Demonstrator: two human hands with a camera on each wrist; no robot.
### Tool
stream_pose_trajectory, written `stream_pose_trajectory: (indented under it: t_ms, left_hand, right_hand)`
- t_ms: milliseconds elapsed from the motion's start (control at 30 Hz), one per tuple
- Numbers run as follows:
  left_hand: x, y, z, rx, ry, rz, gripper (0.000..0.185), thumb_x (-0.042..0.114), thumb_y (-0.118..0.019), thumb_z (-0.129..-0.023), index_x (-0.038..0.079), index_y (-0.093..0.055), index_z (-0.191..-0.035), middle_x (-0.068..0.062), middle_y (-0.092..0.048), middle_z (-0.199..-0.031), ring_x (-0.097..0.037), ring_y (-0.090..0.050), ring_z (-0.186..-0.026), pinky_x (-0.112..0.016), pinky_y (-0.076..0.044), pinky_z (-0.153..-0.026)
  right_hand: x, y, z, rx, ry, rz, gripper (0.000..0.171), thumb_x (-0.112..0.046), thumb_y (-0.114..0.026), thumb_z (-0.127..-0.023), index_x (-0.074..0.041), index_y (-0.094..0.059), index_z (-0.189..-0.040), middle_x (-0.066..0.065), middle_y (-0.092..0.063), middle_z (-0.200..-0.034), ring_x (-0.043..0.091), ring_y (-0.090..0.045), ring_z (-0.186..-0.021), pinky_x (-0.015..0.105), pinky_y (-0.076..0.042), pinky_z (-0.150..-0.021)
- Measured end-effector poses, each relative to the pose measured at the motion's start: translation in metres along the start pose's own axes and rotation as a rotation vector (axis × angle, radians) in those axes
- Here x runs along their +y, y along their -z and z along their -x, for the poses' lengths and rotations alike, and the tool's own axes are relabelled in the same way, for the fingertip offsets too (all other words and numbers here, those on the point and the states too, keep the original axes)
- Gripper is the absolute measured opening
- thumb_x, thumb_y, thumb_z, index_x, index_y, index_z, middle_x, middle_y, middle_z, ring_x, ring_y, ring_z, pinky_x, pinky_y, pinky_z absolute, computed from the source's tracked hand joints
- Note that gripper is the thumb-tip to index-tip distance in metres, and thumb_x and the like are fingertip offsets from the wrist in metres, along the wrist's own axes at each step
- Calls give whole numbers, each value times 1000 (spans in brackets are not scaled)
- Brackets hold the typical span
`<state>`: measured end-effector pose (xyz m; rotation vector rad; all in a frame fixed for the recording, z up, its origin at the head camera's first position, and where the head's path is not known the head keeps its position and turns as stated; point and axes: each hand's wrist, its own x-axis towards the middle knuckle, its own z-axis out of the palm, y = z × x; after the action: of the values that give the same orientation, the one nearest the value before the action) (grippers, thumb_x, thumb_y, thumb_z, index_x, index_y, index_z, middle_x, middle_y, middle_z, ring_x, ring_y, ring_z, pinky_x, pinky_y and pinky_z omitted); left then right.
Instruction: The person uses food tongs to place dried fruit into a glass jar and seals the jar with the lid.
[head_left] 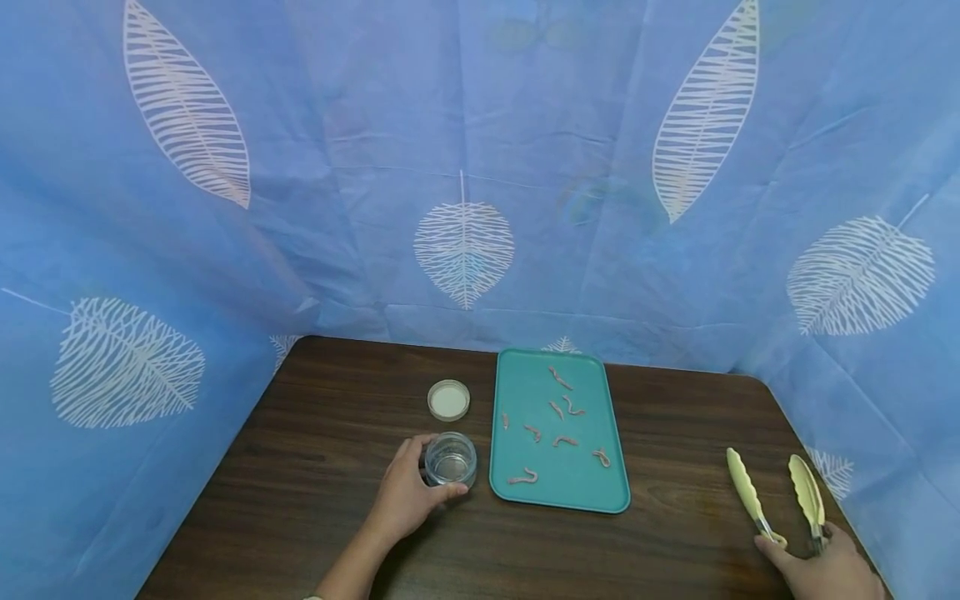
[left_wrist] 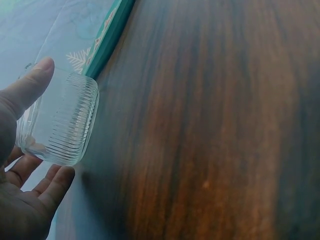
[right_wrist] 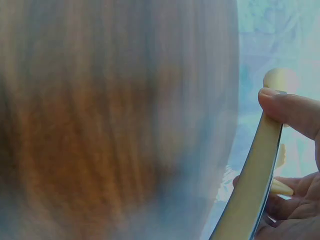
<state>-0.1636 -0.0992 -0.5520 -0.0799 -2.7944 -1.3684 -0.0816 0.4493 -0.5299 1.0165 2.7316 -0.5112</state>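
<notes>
My left hand point(head_left: 405, 496) grips a clear glass jar point(head_left: 451, 460) from its left side, thumb at the near edge and fingers around the far side. In the left wrist view the jar point(left_wrist: 72, 117) shows fine ribs along its wall. At the far right of the table, my right hand point(head_left: 825, 571) holds pale yellow tongs point(head_left: 742, 492), their two scalloped arms spread apart and pointing away from me. The thumb presses one arm of the tongs point(right_wrist: 252, 175) in the right wrist view, with fingers on the other side.
A round lid point(head_left: 448, 400) with a white face lies just behind the jar. Right of the jar is a teal tray point(head_left: 555, 490) carrying several small pink worm-like pieces point(head_left: 566, 441), spread out. A blue leaf-patterned cloth point(head_left: 360, 250) surrounds the dark wooden table point(head_left: 300, 467).
</notes>
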Motion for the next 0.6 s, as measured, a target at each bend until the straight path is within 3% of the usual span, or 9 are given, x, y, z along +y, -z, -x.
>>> stream_pose_trajectory:
  t_ms: [300,500,600]
  left_hand:
    - [-4,-1,-2,-9,8,5,92,44,-103,-71,10,-60,-145,-8,-66,-134,-31,-67,-123,-57,-57,-103]
    - [-4,-1,-1,-2,13,20,91,42,-103,-71,10,-60,-145,-9,-66,-133,-30,-67,-123,-56,-57,-102]
    - [-3,-2,0,-3,12,16,91,42,-102,-72,10,-60,-145,-9,-66,-133,-31,-67,-123,-56,-57,-102]
  right_hand:
    - [-11,6,11,-7,120,-98,135,-58,-97,-72,25,-29,-154,48,-52,-133,58,-67,-99,58,-57,-70]
    - [-35,3,31,26,203,-113,129,-56,-95,-78,17,-24,-158,37,-73,-104,33,-69,-68,44,-51,-54]
    - [-46,1,41,26,215,-104,120,-57,-89,-84,14,-27,-157,34,-74,-104,30,-65,-64,42,-49,-54]
